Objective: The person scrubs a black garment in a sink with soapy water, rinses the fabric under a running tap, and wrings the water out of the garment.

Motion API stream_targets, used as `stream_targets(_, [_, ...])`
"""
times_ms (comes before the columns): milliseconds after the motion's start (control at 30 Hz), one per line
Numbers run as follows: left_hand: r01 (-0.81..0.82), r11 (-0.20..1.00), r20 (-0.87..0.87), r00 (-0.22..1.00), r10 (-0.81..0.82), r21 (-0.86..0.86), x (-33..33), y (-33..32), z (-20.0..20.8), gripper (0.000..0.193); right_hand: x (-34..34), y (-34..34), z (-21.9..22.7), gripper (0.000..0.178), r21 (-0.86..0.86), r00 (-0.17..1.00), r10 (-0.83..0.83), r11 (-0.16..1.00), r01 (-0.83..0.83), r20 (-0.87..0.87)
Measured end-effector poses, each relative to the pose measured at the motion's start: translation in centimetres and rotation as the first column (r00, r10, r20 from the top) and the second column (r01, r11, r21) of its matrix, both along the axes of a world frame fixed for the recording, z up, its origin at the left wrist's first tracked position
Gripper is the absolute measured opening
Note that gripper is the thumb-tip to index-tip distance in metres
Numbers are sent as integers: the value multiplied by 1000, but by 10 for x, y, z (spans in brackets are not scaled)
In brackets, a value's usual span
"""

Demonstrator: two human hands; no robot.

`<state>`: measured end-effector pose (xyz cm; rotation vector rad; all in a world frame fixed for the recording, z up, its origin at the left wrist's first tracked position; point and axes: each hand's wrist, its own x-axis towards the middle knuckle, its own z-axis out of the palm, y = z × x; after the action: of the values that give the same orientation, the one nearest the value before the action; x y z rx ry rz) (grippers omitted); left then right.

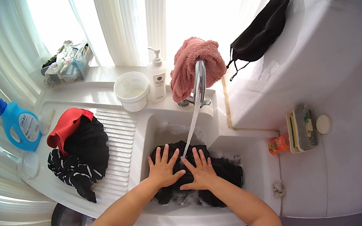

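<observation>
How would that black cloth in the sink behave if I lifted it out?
The black cloth would probably hang limp, since it lies in loose folds. It's likely heavy for its size, because water from the tap is running onto it. It may be slippery too, given what look like suds beside it.

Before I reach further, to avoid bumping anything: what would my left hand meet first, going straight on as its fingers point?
Beyond the black cloth beneath it, your left hand would probably meet the sink's back wall; one view leaves depth unclear.
</observation>
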<state>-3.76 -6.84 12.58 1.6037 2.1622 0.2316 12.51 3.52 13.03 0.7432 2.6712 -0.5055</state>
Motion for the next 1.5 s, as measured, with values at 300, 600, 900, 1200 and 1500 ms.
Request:
stream_targets(300, [-11, 984, -138, 990, -14, -180, 10, 23, -91, 70, -25, -6, -88, 97, -6, 992, -78, 997, 79, 95])
stream_targets(600, [-17, 975, 41, 999, 27, -220, -5, 40, -81, 56, -41, 40, -78, 78, -269, 990, -7, 962, 46, 143])
stream_targets(900, [-123, 980, 54, 992, 115, 156, -24, 54, -60, 39, -78, 107, 62, 62, -628, 222, -706, 703, 335, -672])
stream_targets(1200, [-45, 987, -60, 998, 36, -151, -17, 57, -20, 111, -54, 68, 6, 83, -366, 529, -411, 910, 194, -743])
stream_targets(1500, [104, 892, -195, 959, -208, -440, -13, 50, -52, 134, -50, 35, -80, 133, -5, 995, -6, 1000, 7, 98])
